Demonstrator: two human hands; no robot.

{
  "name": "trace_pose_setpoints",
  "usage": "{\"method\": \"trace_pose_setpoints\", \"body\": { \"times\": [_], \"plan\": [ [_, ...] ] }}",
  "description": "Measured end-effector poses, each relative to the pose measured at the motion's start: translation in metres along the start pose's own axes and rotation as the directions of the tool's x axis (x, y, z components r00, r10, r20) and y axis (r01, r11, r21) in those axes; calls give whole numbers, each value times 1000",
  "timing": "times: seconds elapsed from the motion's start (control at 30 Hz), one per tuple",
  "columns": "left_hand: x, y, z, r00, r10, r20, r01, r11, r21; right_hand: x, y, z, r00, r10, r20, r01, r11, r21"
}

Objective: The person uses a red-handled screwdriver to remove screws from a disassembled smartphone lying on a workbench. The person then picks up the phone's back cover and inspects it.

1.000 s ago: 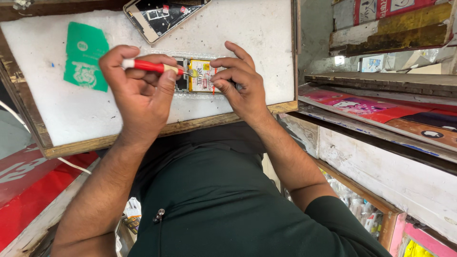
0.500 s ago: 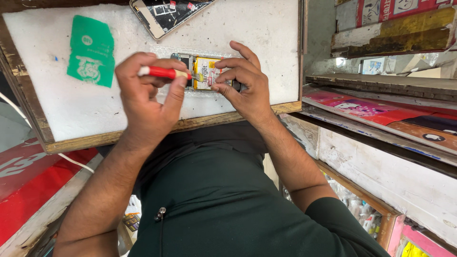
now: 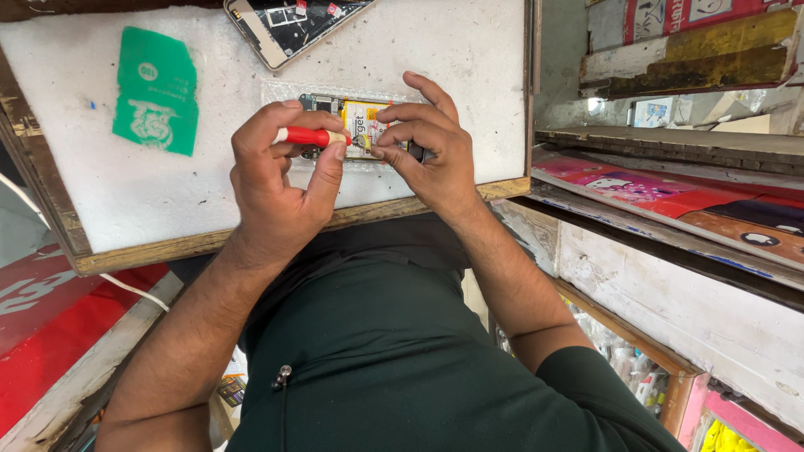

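An opened phone [image 3: 362, 117] with a yellow battery lies on a white foam board [image 3: 469, 59], partly hidden under my fingers. My left hand [image 3: 280, 180] grips a red-handled screwdriver [image 3: 310, 136], held level, with its tip at the phone's battery area. My right hand [image 3: 427, 146] presses on the phone's right part, thumb and forefinger pinched close to the screwdriver tip. What lies under those fingertips is hidden.
A green sticker [image 3: 157, 90] lies on the board's left part. A second phone with a cracked dark face [image 3: 289, 23] sits at the board's far edge. The board has a wooden frame [image 3: 151, 251]. Wooden shelves with colourful printed sheets [image 3: 670, 197] stand on the right, a red surface [image 3: 50, 351] at lower left.
The screwdriver and my left hand have shifted right, bringing the tip onto the phone. My right hand stays on the phone, its fingers curled in closer to the tip.
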State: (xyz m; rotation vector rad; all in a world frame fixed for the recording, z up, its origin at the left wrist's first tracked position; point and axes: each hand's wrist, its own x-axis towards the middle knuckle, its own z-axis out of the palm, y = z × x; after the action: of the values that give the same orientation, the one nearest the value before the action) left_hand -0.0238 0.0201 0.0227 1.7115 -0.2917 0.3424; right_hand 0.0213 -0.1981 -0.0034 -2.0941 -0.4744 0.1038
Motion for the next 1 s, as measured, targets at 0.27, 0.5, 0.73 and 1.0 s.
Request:
{"method": "trace_pose_setpoints", "body": {
  "times": [0.27, 0.5, 0.73, 1.0],
  "plan": [
    [-1, -3, 5, 999, 49, 25, -50, 997, 50, 3, -5, -1, 1000, -21, 4, 22, 998, -52],
    [7, -3, 7, 976, 204, 76, -215, 958, 191, 5, -7, -1, 999, -32, 16, 34, 996, -85],
    [8, 5, 10, 921, 350, 171, -389, 851, 353, 3, -5, 3, 999, -30, 12, 31, 989, -144],
    [8, 6, 14, 915, 356, 192, -403, 839, 366, 2, -6, 3, 996, -90, 8, 89, 965, -245]
  ]
}}
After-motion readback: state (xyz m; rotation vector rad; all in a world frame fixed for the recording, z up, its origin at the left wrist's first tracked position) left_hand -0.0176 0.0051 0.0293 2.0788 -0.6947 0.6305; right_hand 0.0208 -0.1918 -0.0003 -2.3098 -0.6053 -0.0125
